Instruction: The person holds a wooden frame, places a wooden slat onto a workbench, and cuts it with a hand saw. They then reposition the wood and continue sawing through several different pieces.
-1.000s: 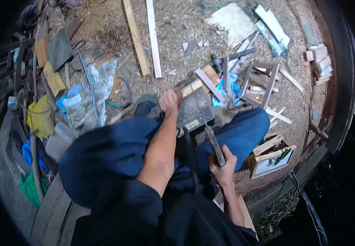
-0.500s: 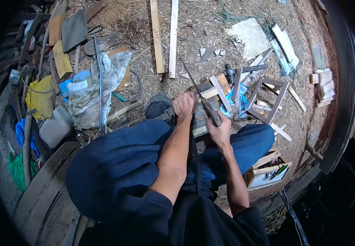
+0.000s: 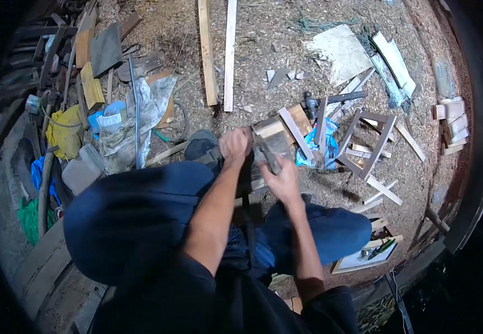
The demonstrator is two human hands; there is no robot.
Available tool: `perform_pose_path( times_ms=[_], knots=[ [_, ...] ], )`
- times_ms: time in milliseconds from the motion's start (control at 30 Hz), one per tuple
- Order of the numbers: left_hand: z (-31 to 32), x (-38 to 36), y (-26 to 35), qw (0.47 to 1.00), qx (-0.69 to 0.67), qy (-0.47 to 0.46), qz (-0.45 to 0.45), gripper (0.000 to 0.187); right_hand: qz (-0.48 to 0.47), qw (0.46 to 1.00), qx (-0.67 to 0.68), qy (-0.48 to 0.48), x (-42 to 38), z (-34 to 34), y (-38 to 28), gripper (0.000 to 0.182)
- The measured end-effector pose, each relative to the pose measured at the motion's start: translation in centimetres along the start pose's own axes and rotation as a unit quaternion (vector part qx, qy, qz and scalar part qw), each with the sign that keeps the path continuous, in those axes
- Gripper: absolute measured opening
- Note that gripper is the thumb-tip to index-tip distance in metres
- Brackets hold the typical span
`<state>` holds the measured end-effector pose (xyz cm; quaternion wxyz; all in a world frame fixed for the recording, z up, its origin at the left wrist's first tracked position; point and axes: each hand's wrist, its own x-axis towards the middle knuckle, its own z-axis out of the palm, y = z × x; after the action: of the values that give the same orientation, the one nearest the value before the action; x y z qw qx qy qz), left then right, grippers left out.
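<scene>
My left hand [image 3: 235, 143] is closed in a fist around the upper end of a dark narrow strip [image 3: 249, 217], which looks like wood and runs down between my knees. My right hand [image 3: 280, 179] grips the handle of a long-bladed knife [image 3: 272, 161]. Its blade is smeared by motion and points up and left, close beside my left hand. Just beyond the hands, a pale wood piece [image 3: 269, 131] and a brown board [image 3: 297, 118] lie on the ground, partly hidden.
A small wooden frame [image 3: 368, 142] and a hammer [image 3: 311, 104] lie to the right. Two long battens [image 3: 229, 55] stretch ahead. A box with tools [image 3: 367, 255] stands by my right knee. Scrap wood, a metal pipe [image 3: 135, 111] and a plastic jug [image 3: 83, 170] crowd the left.
The knife has dropped lower and turned, its blade now blurred beside my left hand. Both hands have shifted left in view, and the camera view has moved slightly.
</scene>
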<state>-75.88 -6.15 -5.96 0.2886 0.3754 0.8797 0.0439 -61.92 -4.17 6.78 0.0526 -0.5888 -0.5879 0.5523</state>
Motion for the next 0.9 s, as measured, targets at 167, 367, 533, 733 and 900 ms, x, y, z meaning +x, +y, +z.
perform_pose_path(
  times_ms=[167,367,533,733,900],
  knots=[
    [-0.8,0.1,0.4,0.999,0.034,-0.027,-0.004,0.047,-0.027,0.998,0.005,0.054,-1.4,1.1,2.5,0.019],
    [1.7,-2.4,-2.0,0.995,0.091,0.033,0.040,0.047,-0.028,0.999,0.000,0.034,-13.9,-2.5,3.1,0.016],
    [2.0,-0.3,-1.8,0.996,0.065,0.034,0.052,0.046,-0.034,0.999,-0.005,-0.001,-11.9,-6.3,1.4,0.013],
    [0.5,-1.2,-0.2,0.998,0.059,0.019,0.019,0.044,-0.012,1.000,0.008,0.028,-13.1,-4.3,2.7,0.010],
    [1.8,-0.1,-2.2,0.998,0.066,0.010,0.021,0.041,0.015,1.000,0.021,0.008,-13.1,-0.6,2.6,0.010]
  ],
)
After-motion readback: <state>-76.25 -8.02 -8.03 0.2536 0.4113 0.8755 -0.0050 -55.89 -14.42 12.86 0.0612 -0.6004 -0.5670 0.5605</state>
